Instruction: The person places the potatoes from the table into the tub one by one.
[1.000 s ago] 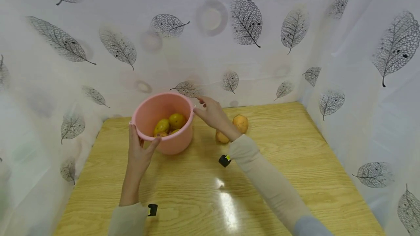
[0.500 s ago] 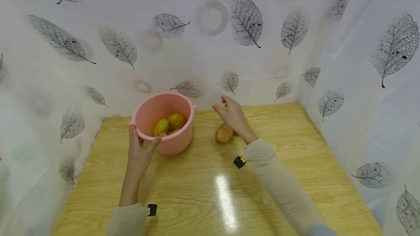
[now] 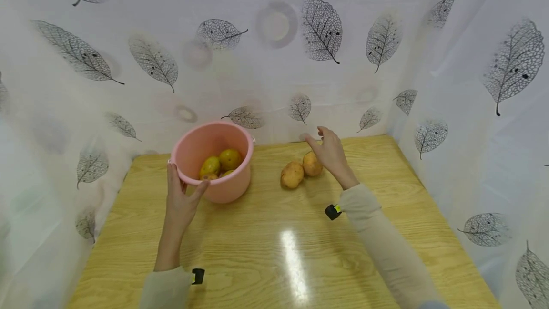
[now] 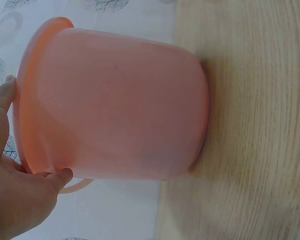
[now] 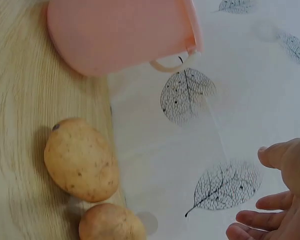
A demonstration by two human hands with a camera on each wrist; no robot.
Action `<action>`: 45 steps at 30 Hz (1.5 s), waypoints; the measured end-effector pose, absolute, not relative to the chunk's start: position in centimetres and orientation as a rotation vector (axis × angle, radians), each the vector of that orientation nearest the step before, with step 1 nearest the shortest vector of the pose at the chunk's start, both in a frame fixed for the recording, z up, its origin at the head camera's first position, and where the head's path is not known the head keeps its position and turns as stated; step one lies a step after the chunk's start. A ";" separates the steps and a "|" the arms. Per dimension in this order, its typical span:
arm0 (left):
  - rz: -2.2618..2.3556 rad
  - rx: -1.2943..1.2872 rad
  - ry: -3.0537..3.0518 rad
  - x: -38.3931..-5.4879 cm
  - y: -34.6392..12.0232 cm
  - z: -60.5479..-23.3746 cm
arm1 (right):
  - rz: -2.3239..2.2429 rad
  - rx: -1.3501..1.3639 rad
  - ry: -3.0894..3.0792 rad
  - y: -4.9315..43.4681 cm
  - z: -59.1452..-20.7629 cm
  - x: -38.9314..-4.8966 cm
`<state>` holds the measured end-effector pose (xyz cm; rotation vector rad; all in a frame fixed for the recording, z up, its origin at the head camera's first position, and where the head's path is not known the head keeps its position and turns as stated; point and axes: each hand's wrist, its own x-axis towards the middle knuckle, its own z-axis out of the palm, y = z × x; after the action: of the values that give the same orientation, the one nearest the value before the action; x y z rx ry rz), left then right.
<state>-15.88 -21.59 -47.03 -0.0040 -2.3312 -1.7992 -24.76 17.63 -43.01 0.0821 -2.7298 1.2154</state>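
Note:
A pink bucket (image 3: 233, 190) stands at the back left of the table, holding several roundish yellow-green items (image 3: 230, 159) and a browner one. My left hand (image 3: 182, 206) grips its near left rim, fingers on the outside and thumb along the edge; the left wrist view shows the bucket wall (image 4: 115, 105) upright on the table. To the right of the bucket lie two potatoes, the nearer one (image 3: 292, 175) and the farther one (image 3: 312, 164), side by side. My right hand (image 3: 333, 156) hovers just beyond and right of the farther potato, fingers loosely spread, holding nothing.
A wooden table (image 3: 257, 252) carries everything. A white curtain with leaf prints (image 3: 274, 75) hangs right behind its back edge and along both sides. The bucket's thin handle (image 5: 175, 65) hangs down at the back.
My right hand has moved right, from beside the bucket's rim to past the potatoes, uncovering both of them. The left hand and the bucket have stayed in place.

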 end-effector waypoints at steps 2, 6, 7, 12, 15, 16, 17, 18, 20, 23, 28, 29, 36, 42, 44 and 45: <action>-1.793 0.002 -2.342 -15.8 -21.6 -47.0 | 1.196 0.048 -2.731 18.2 -43.3 -24.8; -1.785 0.004 -2.348 -15.7 -21.6 -46.9 | 1.162 -0.013 -2.707 19.1 -43.8 -24.8; -1.783 0.005 -2.350 -15.7 -21.6 -46.9 | 1.157 -0.026 -2.701 19.3 -44.0 -24.8; -1.785 0.002 -2.349 -15.6 -21.5 -46.9 | 1.151 -0.073 -2.707 19.9 -44.6 -24.7; -1.781 0.003 -2.351 -15.7 -21.6 -47.0 | 1.140 -0.100 -2.729 20.2 -45.0 -24.7; -1.779 0.004 -2.353 -15.7 -21.6 -47.0 | 1.135 -0.109 -2.736 20.3 -45.1 -24.6; -1.777 0.005 -2.355 -15.8 -21.6 -47.0 | 1.131 -0.116 -2.742 20.3 -45.3 -24.6; -1.777 0.005 -2.359 -15.8 -21.7 -47.0 | 1.129 -0.122 -2.744 20.4 -45.4 -24.6; -1.779 0.006 -2.360 -15.8 -21.7 -47.0 | 1.124 -0.128 -2.750 20.5 -45.6 -24.6; -1.778 0.006 -2.365 -15.9 -21.7 -46.9 | 1.115 -0.147 -2.764 20.7 -46.0 -24.6; -1.779 0.000 -2.362 -16.0 -21.8 -46.9 | 1.103 -0.204 -2.798 20.8 -46.7 -24.5; -1.780 0.000 -2.362 -16.0 -21.8 -46.9 | 1.106 -0.215 -2.804 20.8 -46.9 -24.5; -1.785 0.001 -2.363 -16.0 -21.7 -46.9 | 1.105 -0.293 -2.862 20.8 -48.5 -24.5; -1.772 -0.028 -2.340 -15.8 -21.6 -47.1 | 1.112 -0.321 -2.874 20.5 -50.4 -24.3; -1.777 -0.033 -2.328 -15.8 -21.5 -47.0 | 1.116 -0.312 -2.883 20.3 -50.9 -24.3; -1.778 -0.035 -2.324 -15.8 -21.5 -47.0 | 1.118 -0.306 -2.888 20.2 -51.2 -24.2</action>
<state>-15.76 -21.52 -47.03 -0.0346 -2.3244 -1.7779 -24.24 20.22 -51.19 -0.3059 -2.8881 1.1179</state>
